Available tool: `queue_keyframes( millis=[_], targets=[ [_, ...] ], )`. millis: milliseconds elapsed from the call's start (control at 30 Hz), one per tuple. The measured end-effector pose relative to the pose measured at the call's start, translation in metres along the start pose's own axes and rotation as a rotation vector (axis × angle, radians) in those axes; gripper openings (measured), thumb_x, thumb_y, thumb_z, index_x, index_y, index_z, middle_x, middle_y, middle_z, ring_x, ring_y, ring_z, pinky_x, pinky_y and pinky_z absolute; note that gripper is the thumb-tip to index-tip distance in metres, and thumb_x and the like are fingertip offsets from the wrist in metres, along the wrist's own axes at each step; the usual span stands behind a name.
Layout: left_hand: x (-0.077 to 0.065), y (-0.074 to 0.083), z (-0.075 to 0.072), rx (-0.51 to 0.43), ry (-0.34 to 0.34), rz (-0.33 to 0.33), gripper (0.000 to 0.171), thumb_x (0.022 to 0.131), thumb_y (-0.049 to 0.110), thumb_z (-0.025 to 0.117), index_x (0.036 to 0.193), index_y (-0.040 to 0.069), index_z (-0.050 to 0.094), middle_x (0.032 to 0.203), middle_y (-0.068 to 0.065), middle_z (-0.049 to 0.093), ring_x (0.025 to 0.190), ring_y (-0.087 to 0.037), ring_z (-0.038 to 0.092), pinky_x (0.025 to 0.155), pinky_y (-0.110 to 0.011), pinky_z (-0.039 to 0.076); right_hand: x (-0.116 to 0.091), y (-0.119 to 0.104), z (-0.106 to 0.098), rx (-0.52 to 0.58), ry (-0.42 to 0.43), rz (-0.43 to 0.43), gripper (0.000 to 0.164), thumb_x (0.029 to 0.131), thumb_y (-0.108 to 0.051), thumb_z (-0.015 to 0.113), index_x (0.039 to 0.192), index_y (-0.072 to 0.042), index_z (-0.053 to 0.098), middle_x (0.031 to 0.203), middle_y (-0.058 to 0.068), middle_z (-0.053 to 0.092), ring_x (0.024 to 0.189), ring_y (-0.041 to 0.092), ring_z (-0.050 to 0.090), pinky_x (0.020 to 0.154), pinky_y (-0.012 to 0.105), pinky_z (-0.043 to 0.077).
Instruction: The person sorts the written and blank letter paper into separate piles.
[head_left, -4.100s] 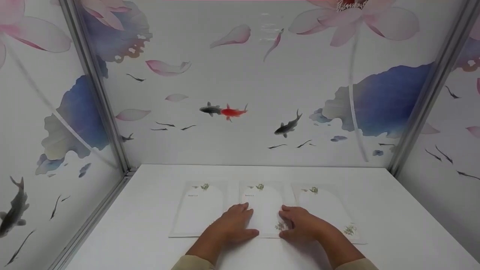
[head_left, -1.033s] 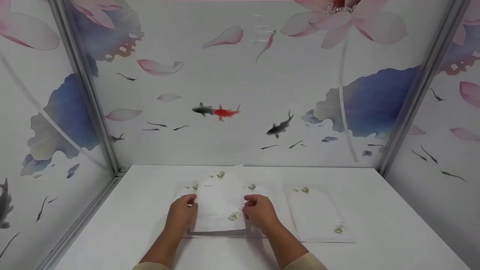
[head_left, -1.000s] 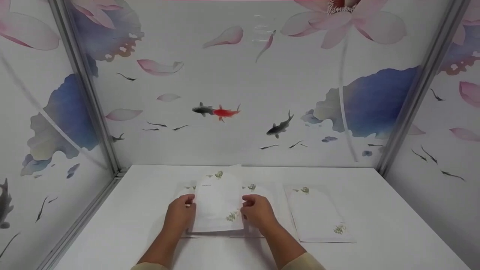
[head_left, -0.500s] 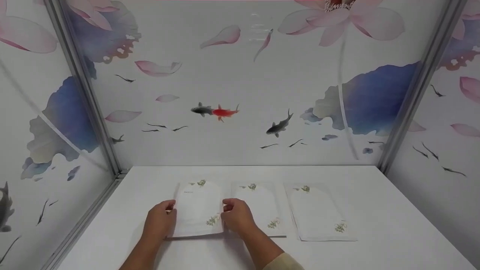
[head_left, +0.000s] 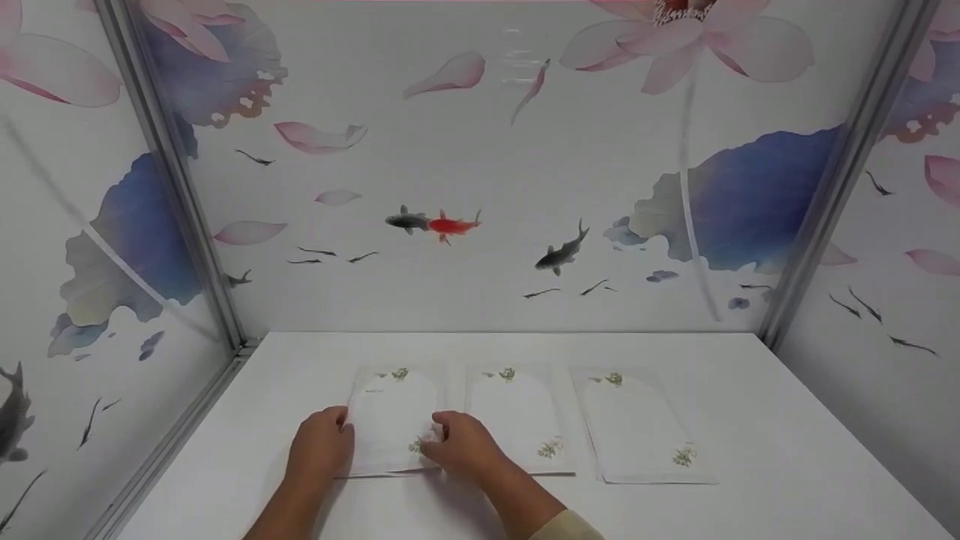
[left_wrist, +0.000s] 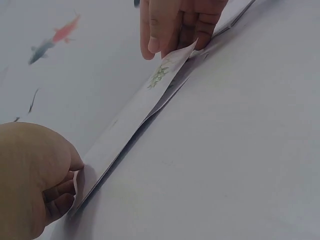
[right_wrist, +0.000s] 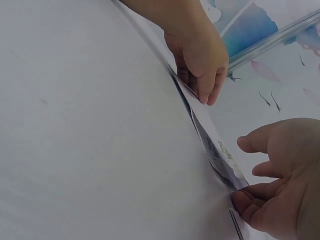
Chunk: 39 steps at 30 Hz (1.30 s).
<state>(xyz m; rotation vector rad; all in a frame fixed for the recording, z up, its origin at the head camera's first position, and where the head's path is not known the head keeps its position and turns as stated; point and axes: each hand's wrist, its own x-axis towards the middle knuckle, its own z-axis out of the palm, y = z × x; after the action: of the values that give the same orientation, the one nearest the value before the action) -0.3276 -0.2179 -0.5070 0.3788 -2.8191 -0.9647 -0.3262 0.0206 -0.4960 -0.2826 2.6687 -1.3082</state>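
While L hand [head_left: 319, 450] pinches its L edge, the L sheet [head_left: 394, 416] lies nearest the far L corner of the worktop [head_left: 787, 465], front edge slightly lifted. R hand [head_left: 466, 448] is loose at its front R corner, fingertips [right_wrist: 241, 201] touching, thumb apart. Mid sheet [head_left: 510, 416] & R sheet [head_left: 637, 427] lie alongside, R one nearest far R corner

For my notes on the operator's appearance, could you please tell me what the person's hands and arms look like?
The left hand and right hand are bare, with no gloves, rings or watch visible. A plain beige sleeve ends on the right forearm; none shows on the left forearm.
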Motion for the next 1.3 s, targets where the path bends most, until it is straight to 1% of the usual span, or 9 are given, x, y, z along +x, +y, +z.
queue_keyframes(
  millis=[100, 233, 433, 533, 667, 767, 900, 1100, 1300],
  targets=[
    [0.0, 0.0, 0.0, 0.009, 0.013, 0.019, 0.046, 0.107, 0.014, 0.055, 0.149, -0.006, 0.056, 0.144, -0.026, 0.066, 0.142, -0.047, 0.057, 0.117, -0.061, 0.048, -0.001, 0.0, 0.0, -0.028, -0.013, -0.023, 0.058, 0.093, -0.029, 0.081, 0.145, -0.007, 0.065, 0.129, 0.009, 0.073, 0.116, 0.022, 0.064, 0.116, 0.054, 0.05],
    [-0.001, -0.001, -0.001, 0.01, 0.017, 0.015, 0.046, 0.107, 0.014, 0.056, 0.148, -0.007, 0.056, 0.142, -0.027, 0.066, 0.141, -0.047, 0.058, 0.116, -0.06, 0.048, -0.001, 0.0, 0.001, -0.051, -0.031, -0.036, 0.058, 0.094, -0.032, 0.08, 0.144, -0.006, 0.066, 0.137, 0.011, 0.071, 0.127, 0.025, 0.064, 0.119, 0.055, 0.048],
    [0.001, -0.004, -0.003, -0.013, 0.024, 0.007, 0.048, 0.107, 0.018, 0.056, 0.149, -0.006, 0.056, 0.141, -0.026, 0.067, 0.139, -0.047, 0.058, 0.116, -0.061, 0.048, -0.001, 0.0, 0.0, -0.05, -0.032, -0.041, 0.055, 0.097, -0.035, 0.078, 0.143, -0.008, 0.067, 0.128, 0.007, 0.074, 0.113, 0.02, 0.065, 0.113, 0.053, 0.053],
    [0.003, -0.003, -0.003, -0.053, 0.035, 0.004, 0.049, 0.108, 0.021, 0.055, 0.149, -0.005, 0.056, 0.144, -0.026, 0.065, 0.142, -0.048, 0.056, 0.117, -0.062, 0.047, -0.001, 0.002, -0.004, -0.028, -0.01, -0.032, 0.051, 0.098, -0.034, 0.077, 0.142, -0.008, 0.068, 0.128, 0.008, 0.074, 0.116, 0.024, 0.068, 0.11, 0.054, 0.055],
    [0.004, 0.003, -0.001, -0.088, 0.067, 0.006, 0.049, 0.108, 0.023, 0.057, 0.15, -0.002, 0.057, 0.149, -0.024, 0.063, 0.145, -0.047, 0.054, 0.119, -0.062, 0.046, -0.001, 0.007, -0.012, 0.024, 0.029, -0.042, 0.046, 0.1, -0.033, 0.075, 0.14, -0.01, 0.069, 0.137, 0.011, 0.073, 0.124, 0.029, 0.07, 0.108, 0.054, 0.057],
    [0.006, 0.013, 0.005, -0.082, 0.095, 0.049, 0.048, 0.107, 0.025, 0.061, 0.149, 0.001, 0.059, 0.147, -0.021, 0.065, 0.141, -0.043, 0.059, 0.117, -0.059, 0.049, 0.001, 0.012, -0.021, 0.038, 0.065, -0.061, 0.044, 0.101, -0.034, 0.074, 0.138, -0.012, 0.071, 0.137, 0.008, 0.073, 0.12, 0.026, 0.07, 0.104, 0.052, 0.058],
    [0.006, 0.033, 0.023, -0.087, 0.112, 0.132, 0.045, 0.105, 0.026, 0.065, 0.145, 0.005, 0.064, 0.141, -0.017, 0.07, 0.128, -0.037, 0.069, 0.109, -0.054, 0.056, 0.001, 0.023, -0.039, 0.027, 0.113, -0.098, 0.041, 0.101, -0.037, 0.074, 0.136, -0.014, 0.072, 0.131, 0.002, 0.075, 0.116, 0.021, 0.068, 0.101, 0.049, 0.058],
    [0.0, 0.064, 0.05, -0.144, 0.063, 0.192, 0.044, 0.104, 0.03, 0.068, 0.143, 0.011, 0.066, 0.136, -0.009, 0.072, 0.123, -0.029, 0.071, 0.104, -0.048, 0.06, -0.003, 0.049, -0.069, 0.014, 0.156, -0.136, 0.039, 0.103, -0.035, 0.071, 0.136, -0.014, 0.072, 0.123, 0.001, 0.076, 0.113, 0.019, 0.068, 0.101, 0.046, 0.059],
    [-0.006, 0.091, 0.064, -0.188, 0.025, 0.23, 0.042, 0.104, 0.031, 0.069, 0.142, 0.012, 0.067, 0.135, -0.007, 0.072, 0.122, -0.027, 0.071, 0.103, -0.047, 0.06, -0.009, 0.075, -0.104, -0.017, 0.233, -0.051, 0.04, 0.102, -0.032, 0.073, 0.139, -0.014, 0.071, 0.125, 0.0, 0.076, 0.113, 0.018, 0.069, 0.103, 0.046, 0.059]
  ],
)
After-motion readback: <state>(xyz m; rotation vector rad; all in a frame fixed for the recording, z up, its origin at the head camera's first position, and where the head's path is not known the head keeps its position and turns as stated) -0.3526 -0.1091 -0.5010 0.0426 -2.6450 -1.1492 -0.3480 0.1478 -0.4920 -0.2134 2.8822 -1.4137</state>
